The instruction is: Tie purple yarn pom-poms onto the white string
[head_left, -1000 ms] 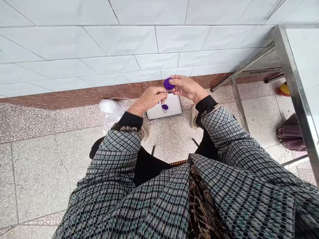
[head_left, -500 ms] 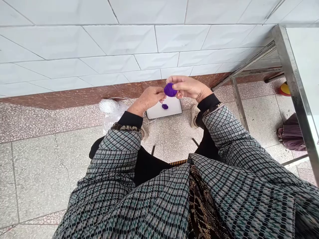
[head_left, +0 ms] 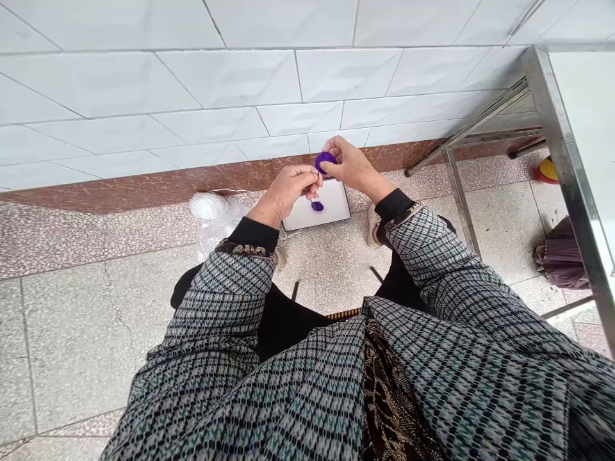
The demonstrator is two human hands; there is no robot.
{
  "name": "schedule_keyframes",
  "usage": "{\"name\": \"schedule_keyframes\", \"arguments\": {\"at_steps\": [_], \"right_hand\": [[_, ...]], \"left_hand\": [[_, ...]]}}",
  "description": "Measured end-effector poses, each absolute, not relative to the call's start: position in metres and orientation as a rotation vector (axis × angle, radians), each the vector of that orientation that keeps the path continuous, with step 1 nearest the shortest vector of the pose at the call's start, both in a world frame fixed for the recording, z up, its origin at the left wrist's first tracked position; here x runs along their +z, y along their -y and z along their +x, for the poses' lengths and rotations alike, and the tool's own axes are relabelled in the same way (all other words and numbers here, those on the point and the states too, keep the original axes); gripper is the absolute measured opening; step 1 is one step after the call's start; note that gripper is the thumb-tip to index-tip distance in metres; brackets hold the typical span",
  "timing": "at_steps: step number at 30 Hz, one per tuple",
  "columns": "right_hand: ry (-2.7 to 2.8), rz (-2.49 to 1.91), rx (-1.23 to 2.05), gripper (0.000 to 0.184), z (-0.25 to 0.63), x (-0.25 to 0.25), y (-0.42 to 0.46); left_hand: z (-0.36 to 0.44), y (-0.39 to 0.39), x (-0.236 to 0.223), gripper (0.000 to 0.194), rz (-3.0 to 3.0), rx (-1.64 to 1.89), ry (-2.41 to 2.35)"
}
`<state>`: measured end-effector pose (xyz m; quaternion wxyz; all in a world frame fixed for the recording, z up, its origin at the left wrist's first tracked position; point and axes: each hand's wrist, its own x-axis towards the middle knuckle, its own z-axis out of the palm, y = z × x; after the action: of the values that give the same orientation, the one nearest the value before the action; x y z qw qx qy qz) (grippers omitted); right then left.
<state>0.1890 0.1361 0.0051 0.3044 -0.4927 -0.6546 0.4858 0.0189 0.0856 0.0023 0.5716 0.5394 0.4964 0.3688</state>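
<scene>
My right hand (head_left: 350, 168) grips a small ball of purple yarn (head_left: 325, 160) between thumb and fingers, in front of the wall's base. Close beside it, my left hand (head_left: 291, 192) is closed in a pinch, its fingertips almost touching the ball. Below the left fingers shows a smaller purple yarn piece (head_left: 317, 206), with a thin strand rising from it towards those fingers. I cannot tell whether this piece hangs or lies in the shallow white box (head_left: 336, 208) behind it.
White yarn (head_left: 207, 206) and clear plastic (head_left: 210, 238) lie on the floor at left. A tiled wall (head_left: 269, 77) rises ahead. The metal table frame (head_left: 552, 121) stands at right, with a dark purple folded cloth-like thing (head_left: 562, 253) and a red-yellow object (head_left: 548, 169) beneath.
My right hand has turned and risen slightly around the yarn ball, which has shifted a little up and left. The left hand stays pinched and has shifted slightly right.
</scene>
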Motion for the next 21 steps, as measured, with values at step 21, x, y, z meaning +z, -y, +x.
{"name": "schedule_keyframes", "arguments": {"at_steps": [21], "right_hand": [[1.765, -1.329, 1.700, 0.025, 0.196, 0.008, -0.137]], "left_hand": [[0.016, -0.084, 0.006, 0.015, 1.302, 0.836, -1.155]]}}
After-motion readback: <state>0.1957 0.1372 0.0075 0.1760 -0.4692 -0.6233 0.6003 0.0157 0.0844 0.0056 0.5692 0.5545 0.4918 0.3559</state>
